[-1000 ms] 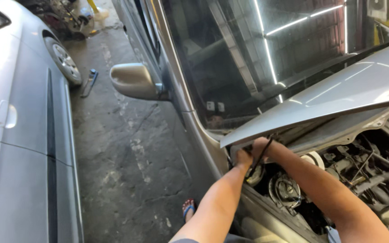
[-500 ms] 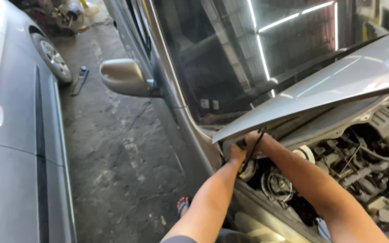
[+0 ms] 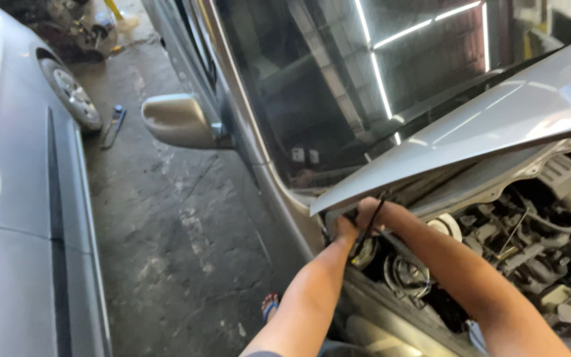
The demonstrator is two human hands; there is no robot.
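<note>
Both my arms reach under the rear corner of a raised silver hood [image 3: 497,125]. My left hand [image 3: 345,231] presses up by the hood's edge near the hinge, its fingers hidden under the metal. My right hand [image 3: 369,211] is curled just beside it, at the top of a thin black rod [image 3: 365,235] that slants down between the two hands. Below them lies the open engine bay [image 3: 530,244] with hoses, round caps and a white reservoir cap [image 3: 445,226].
The car's windscreen [image 3: 338,86] and its side mirror [image 3: 176,120] are to the upper left. A second silver car [image 3: 14,198] stands on the left. Stained concrete floor [image 3: 173,251] lies between them, with a tool [image 3: 112,125] on it. My sandalled foot [image 3: 269,307] shows below.
Both hands stay at the same corner under the hood, on the black rod. Only the view has drifted a little.
</note>
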